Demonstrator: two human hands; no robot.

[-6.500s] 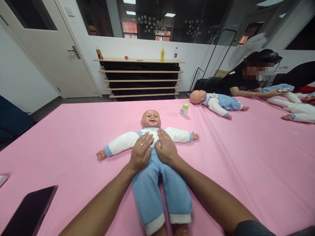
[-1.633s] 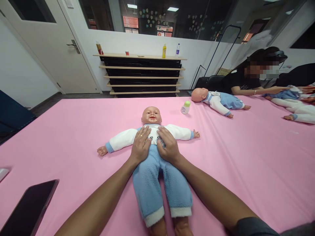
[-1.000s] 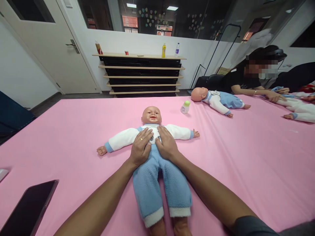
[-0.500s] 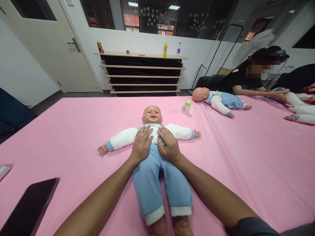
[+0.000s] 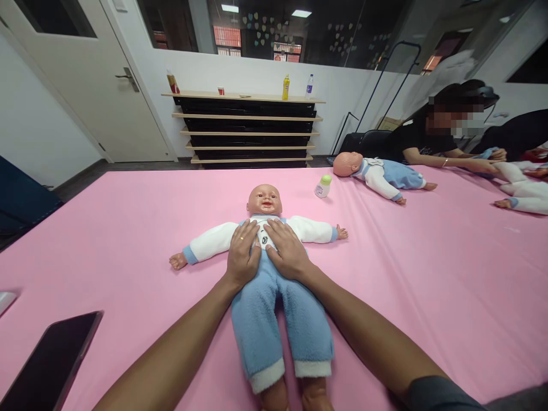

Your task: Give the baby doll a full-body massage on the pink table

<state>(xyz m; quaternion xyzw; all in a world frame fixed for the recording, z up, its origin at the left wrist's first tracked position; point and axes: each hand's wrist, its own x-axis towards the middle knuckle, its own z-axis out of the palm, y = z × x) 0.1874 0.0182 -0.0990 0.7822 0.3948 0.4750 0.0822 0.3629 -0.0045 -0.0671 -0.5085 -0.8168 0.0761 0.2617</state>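
Note:
A baby doll (image 5: 264,200) lies on its back in front of me, arms spread wide, its head away from me. It wears a white top with blue cuffs and fuzzy blue trousers (image 5: 257,319). My left hand (image 5: 244,254) rests flat on the left side of the doll's belly and chest, a ring on one finger. On the other side my right hand (image 5: 286,248) lies flat too, fingers stretched toward the doll's neck. Between the hands a strip of the top with a dark printed mark shows. Neither hand grips anything.
A pink-covered table (image 5: 128,217) carries a small bottle with a green cap (image 5: 323,186), a phone (image 5: 53,359) at near left and a second doll (image 5: 377,171). At far right a person (image 5: 445,137) handles another doll (image 5: 520,188). Shelves (image 5: 244,117) stand behind.
My right hand has slid a little to the left across the doll's chest, and my left hand has shifted slightly left. The doll stays in place. At far right, the other person's hands have moved.

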